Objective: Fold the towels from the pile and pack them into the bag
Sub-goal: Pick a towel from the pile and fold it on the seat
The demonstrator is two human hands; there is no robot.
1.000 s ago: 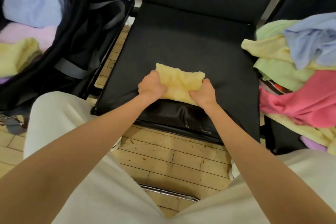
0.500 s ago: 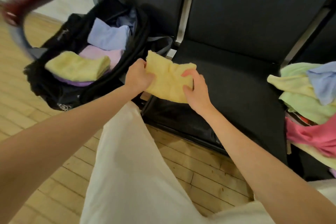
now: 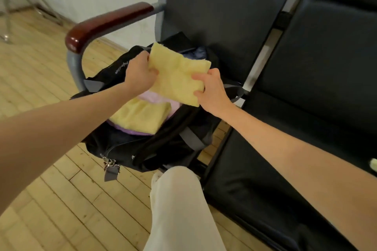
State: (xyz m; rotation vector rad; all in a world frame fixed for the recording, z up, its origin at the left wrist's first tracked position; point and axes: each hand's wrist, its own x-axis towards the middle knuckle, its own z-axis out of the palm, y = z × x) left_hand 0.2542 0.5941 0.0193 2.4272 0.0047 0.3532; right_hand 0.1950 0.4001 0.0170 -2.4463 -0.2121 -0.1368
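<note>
I pinch the folded yellow towel (image 3: 179, 76) with left hand (image 3: 138, 76) and right hand (image 3: 211, 92), directly above the open bag (image 3: 163, 144); long axis spans between them.

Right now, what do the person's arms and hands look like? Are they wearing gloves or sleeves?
No gloves and no sleeves in view. Both forearms are bare up to the picture's edge. The left hand and right hand are bare too, with no rings, watch or bracelet that I can see. The only clothing showing is a pale, cream-white trouser leg.
</note>
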